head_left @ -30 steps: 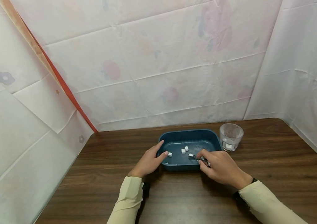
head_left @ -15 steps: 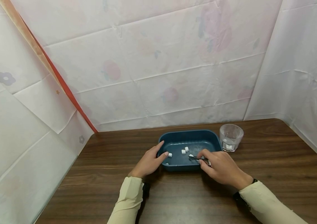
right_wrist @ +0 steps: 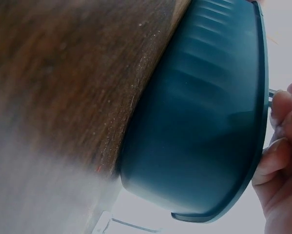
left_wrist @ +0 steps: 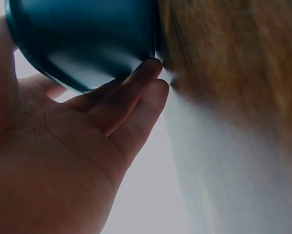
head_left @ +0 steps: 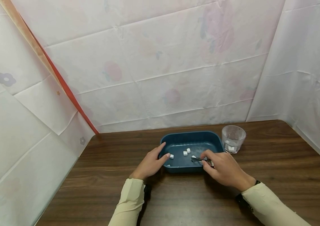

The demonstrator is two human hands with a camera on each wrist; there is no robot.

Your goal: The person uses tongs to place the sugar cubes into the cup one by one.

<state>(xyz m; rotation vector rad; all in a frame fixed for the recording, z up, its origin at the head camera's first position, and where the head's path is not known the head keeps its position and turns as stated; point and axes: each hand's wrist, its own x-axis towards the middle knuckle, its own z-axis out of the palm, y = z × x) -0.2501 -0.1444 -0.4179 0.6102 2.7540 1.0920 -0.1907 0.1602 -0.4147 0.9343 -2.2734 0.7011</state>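
Blue tray point(head_left: 198, 147) sits on a brown wooden table point(head_left: 182, 201); taking its middle as the clock's centre in the head view, the left hand point(head_left: 150, 160) is between 8 and 9 o'clock and holds the tray's side, thumb over the rim, other fingers fairly straight along the outer wall. At 4 o'clock the right hand point(head_left: 225, 169) reaches over the near rim. Between 2 and 3 o'clock, just beside the tray, stands a clear glass point(head_left: 233, 135) with something white at its bottom. Tweezers point(head_left: 198, 159) are pinched between the right thumb and bent fingers, pointing towards 9 o'clock. At their tips, near 6 o'clock, is a white cube point(head_left: 194, 156); I cannot tell whether they grip it. Two more cubes point(head_left: 185, 153) touch near the centre, and another lies beside the left thumb.
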